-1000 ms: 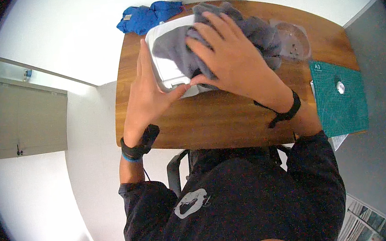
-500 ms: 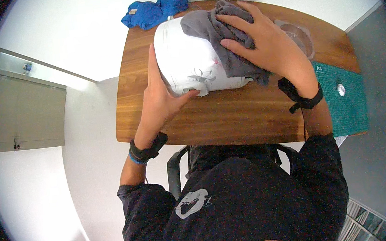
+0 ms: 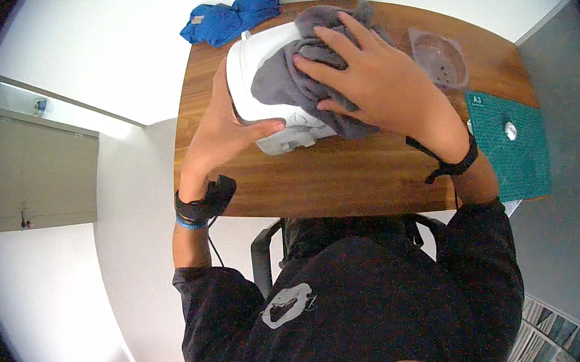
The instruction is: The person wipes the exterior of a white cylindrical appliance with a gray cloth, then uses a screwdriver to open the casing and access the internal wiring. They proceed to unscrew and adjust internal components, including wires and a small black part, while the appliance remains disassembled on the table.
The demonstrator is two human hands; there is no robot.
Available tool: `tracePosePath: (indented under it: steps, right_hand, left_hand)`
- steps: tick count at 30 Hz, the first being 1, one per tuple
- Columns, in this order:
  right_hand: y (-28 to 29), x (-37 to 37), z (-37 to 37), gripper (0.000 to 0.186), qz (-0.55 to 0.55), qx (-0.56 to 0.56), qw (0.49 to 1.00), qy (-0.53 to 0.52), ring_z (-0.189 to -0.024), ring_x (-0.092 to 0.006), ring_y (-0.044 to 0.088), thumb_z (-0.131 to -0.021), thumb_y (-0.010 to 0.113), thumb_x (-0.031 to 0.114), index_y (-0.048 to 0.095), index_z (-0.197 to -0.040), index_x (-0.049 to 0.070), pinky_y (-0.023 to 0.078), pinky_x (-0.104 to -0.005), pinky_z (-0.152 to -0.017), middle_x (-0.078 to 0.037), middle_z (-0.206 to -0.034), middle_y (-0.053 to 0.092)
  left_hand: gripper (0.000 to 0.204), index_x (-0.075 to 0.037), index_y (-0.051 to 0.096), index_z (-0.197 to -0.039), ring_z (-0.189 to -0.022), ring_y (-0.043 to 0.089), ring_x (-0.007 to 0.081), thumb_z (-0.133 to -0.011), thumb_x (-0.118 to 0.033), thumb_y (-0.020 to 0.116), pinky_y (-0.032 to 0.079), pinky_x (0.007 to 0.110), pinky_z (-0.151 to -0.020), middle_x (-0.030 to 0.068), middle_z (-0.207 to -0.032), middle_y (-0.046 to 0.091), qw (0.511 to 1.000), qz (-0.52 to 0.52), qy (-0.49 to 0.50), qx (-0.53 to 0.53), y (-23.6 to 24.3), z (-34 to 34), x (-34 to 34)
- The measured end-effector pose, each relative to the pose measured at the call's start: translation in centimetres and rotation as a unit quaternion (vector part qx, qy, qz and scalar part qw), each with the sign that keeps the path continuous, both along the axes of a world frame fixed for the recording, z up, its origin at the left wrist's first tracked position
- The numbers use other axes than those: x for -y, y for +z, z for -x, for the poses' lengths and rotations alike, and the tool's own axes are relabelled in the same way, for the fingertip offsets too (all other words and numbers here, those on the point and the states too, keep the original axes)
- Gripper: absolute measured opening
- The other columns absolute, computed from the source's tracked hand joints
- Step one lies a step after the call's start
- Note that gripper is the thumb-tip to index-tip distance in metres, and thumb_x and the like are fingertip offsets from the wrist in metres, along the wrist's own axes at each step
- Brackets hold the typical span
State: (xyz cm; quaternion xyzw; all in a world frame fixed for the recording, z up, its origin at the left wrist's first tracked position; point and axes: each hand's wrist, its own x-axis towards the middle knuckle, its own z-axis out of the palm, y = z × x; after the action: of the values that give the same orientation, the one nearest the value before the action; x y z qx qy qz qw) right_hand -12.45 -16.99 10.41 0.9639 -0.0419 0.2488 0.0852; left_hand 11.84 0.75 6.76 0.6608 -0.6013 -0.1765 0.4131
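Observation:
A white, rounded appliance (image 3: 269, 49), shaped like a small rice cooker, lies tilted on the wooden table with a dark printed pattern low on its side. My left hand (image 3: 219, 135) grips its left end, thumb along the near side and fingers partly hidden behind it. Over the right part of the appliance a crumpled grey cloth (image 3: 276, 77) is draped. My right hand (image 3: 393, 87) presses that cloth against the surface with its fingers spread and bent. The cloth hides the appliance's right end.
A blue bundled cloth (image 3: 229, 21) lies at the table's far left edge. To the right are a clear plastic tray (image 3: 442, 61) and a green cutting mat (image 3: 507, 153) with a small white object (image 3: 511, 130). The wooden tabletop (image 3: 332, 184) extends toward me.
The grey cloth and my right hand have moved left across the appliance. The appliance has turned and tilted a little, and my left hand has shifted slightly left with it.

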Motion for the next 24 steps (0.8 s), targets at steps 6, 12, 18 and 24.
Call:
tracePosePath:
  steps: [6,12,18,24]
  right_hand:
    - [-2.5,-2.5,-4.1,0.046,0.061,0.022,0.988,0.139,-0.146,-0.0458,0.055,-0.091,0.077,0.027,0.072,-0.133,0.01,0.05,-0.0577,-0.121,-0.018,-0.147,0.063]
    - [-3.4,-1.5,-4.3,0.036,-0.16,0.069,0.966,0.193,-0.152,-0.0403,0.054,-0.096,0.067,0.006,0.073,-0.13,0.013,0.05,-0.0471,-0.123,-0.019,-0.161,0.058]
    - [-3.7,4.5,-1.4,0.075,-0.09,0.137,0.986,-0.008,-0.151,-0.0548,0.046,-0.085,0.084,0.016,0.06,-0.154,0.028,0.046,-0.0594,-0.124,-0.027,-0.169,0.04]
    - [-5.7,3.7,-1.6,0.076,-0.121,0.1,0.987,-0.036,-0.15,-0.0567,0.045,-0.088,0.085,0.017,0.057,-0.158,0.027,0.044,-0.0591,-0.126,-0.029,-0.169,0.041]
  left_hand:
    - [0.128,-0.002,0.015,-0.176,-0.153,0.052,0.0368,-0.081,-0.022,0.1,0.047,0.045,-0.124,0.0246,-0.169,0.042,0.992,0.114,0.02,0.056,-3.9,0.9,1.2]
    - [0.103,-0.006,0.031,-0.169,-0.143,0.055,0.0513,-0.086,-0.014,0.092,0.055,0.05,-0.111,0.0239,-0.164,0.043,0.986,0.083,0.043,0.141,-6.0,0.3,1.1]
    - [0.099,-0.002,0.043,-0.165,-0.143,0.059,0.0423,-0.084,-0.021,0.098,0.057,0.051,-0.106,0.025,-0.162,0.05,0.996,-0.029,0.044,0.066,-2.0,-0.1,0.5]
    - [0.114,-0.006,0.033,-0.173,-0.16,0.042,0.0426,-0.083,-0.025,0.099,0.05,0.052,-0.12,0.0307,-0.173,0.039,0.998,0.011,0.037,0.045,-0.1,-3.0,2.2]
